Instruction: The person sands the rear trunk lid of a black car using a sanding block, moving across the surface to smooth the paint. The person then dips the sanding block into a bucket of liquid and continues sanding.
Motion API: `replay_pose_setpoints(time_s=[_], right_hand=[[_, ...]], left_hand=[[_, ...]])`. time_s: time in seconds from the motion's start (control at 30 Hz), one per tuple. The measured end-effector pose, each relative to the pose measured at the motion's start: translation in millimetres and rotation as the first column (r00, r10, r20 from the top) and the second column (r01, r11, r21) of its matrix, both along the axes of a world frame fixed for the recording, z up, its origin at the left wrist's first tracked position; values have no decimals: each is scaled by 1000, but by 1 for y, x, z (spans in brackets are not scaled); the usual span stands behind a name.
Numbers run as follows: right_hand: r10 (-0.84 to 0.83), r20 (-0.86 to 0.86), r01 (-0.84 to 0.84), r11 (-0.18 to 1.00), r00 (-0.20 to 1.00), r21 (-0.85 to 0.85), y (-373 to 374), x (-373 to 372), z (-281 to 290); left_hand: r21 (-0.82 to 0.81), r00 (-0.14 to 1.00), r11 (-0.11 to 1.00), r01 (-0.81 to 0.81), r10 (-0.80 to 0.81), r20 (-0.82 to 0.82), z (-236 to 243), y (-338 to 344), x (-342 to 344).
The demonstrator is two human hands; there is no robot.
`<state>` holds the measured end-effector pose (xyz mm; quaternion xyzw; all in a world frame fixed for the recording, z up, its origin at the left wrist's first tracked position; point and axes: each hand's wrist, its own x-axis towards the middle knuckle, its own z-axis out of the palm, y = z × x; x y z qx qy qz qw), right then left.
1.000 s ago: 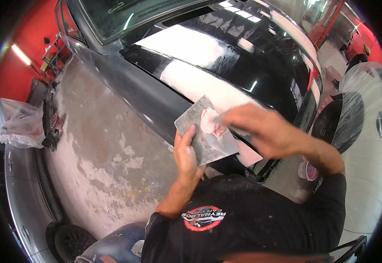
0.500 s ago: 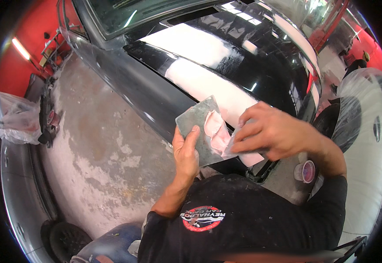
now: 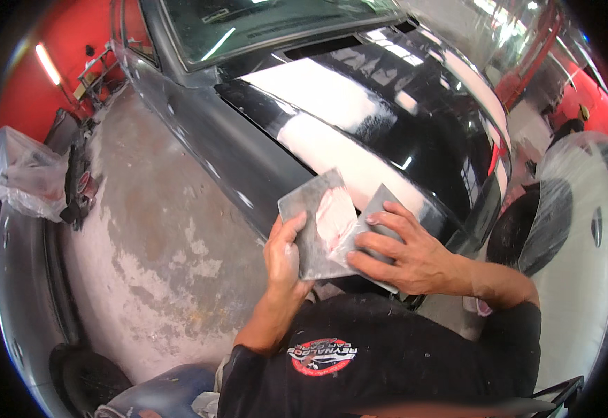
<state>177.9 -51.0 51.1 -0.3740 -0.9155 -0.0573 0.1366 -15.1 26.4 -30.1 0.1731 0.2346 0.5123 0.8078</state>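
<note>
Below our head camera we see the left hand point(image 3: 284, 256) gripping a grey metal board point(image 3: 316, 226) by its lower left edge, thumb on the face and fingers curled behind it. On the board sits a smear of pale pink filler point(image 3: 334, 217), toward its right side. Our right hand point(image 3: 403, 252) is clamped on a second flat spreader point(image 3: 376, 217), fingers spread across its top, its left edge touching the board just beside the filler. Both tools are held in front of our chest, above the edge of the black car hood point(image 3: 415, 132), which carries broad white sanded patches point(image 3: 321, 94). Beyond it the windscreen point(image 3: 262, 24) shows. To our left lies the bare concrete floor point(image 3: 157, 237), and a clear plastic bag point(image 3: 21, 177) hangs at the far left
</note>
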Motion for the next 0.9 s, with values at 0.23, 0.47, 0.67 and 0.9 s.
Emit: replay_pose_setpoints(time_s=[0.23,0.47,0.67,0.9], right_hand=[[-297,-129,274,947,946,-168,14,83,17],[-399,-863,4,908,311,-419,75,94,40],[-597,-783,-253,741,174,-622,140,90,20],[-564,-729,75,808,388,-584,179,44,39]], left_hand=[[235,945,928,-288,315,-87,7,0,-21],[171,905,902,-397,415,-91,-25,22,-6],[233,937,920,-317,341,-71,-37,72,-14],[250,955,937,-244,276,-104,-40,150,-41]])
